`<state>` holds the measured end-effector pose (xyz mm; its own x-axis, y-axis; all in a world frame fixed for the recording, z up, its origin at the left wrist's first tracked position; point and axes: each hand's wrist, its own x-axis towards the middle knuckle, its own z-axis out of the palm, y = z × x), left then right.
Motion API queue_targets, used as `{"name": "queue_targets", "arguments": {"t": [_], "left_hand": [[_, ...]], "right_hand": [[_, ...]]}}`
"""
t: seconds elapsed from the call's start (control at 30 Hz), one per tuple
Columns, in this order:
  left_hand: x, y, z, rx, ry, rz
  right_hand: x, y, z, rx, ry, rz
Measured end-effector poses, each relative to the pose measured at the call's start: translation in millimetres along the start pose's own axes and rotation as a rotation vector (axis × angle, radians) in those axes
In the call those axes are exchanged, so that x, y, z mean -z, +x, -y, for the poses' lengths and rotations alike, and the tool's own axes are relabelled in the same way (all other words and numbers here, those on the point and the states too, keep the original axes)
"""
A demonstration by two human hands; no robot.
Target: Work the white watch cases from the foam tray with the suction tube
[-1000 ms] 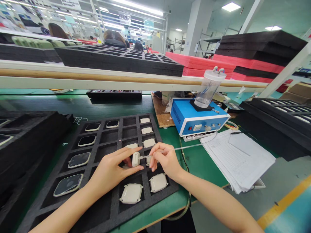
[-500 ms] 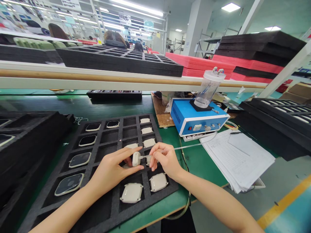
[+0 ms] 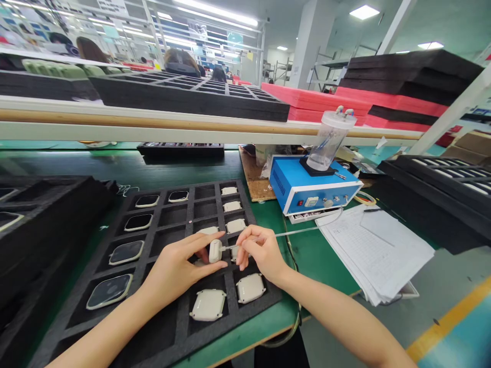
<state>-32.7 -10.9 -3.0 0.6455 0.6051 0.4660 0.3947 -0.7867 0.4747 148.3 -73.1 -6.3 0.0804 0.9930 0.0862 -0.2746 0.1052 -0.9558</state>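
Above a black foam tray (image 3: 180,327), my left hand (image 3: 174,266) grips a cream smartwatch case (image 3: 215,251) edge-on between thumb and fingers. Pinched in my right hand (image 3: 261,250) is a thin clear tube (image 3: 299,231), its tip touching or nearly touching the side of the watch case. That tube runs right to a blue box-shaped machine (image 3: 314,184) with knobs and a red switch. Cream watch cases (image 3: 208,305) lie back-up in the tray's right columns. Watches with dark screens (image 3: 111,291) lie in its left column.
A clear cylinder (image 3: 330,140) stands on the machine. Printed sheets (image 3: 372,250) lie at the right, near stacked black trays (image 3: 433,199). More black trays (image 3: 42,230) rise at the left. A shelf (image 3: 215,128) crosses behind, carrying foam trays and red foam sheets (image 3: 318,102).
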Motion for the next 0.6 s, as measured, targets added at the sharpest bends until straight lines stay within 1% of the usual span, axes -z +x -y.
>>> {"name": "queue_targets", "arguments": {"t": [0.1,0.13,0.2,0.27,0.3,0.37,0.4,0.47,0.6], "left_hand": [[-0.2,0,-1,0.034,-0.038,0.001],[0.1,0,-2,0.067,-0.061,0.002],[1.7,2,-4,0.193,-0.153,-0.005],[5.4,7,-6,0.361,-0.344,-0.016],[8.0,10,-6,0.435,-0.465,-0.022],[14.1,18,-4,0.529,-0.655,-0.015],[17.2,23,-1,0.553,-0.694,-0.005],[22.1,34,9,0.585,-0.662,0.009],[24.6,60,42,0.614,-0.451,0.036]], "right_hand": [[0,0,0,0.003,0.002,0.002],[0,0,0,0.014,0.014,-0.020],[1,0,0,0.057,0.058,-0.118],[2,1,0,0.094,0.105,-0.223],[3,2,0,0.095,0.122,-0.247],[4,2,-1,0.073,0.131,-0.234],[4,2,-1,0.062,0.125,-0.215],[3,1,-1,0.055,0.099,-0.177],[2,-2,1,0.045,0.060,-0.122]]}}
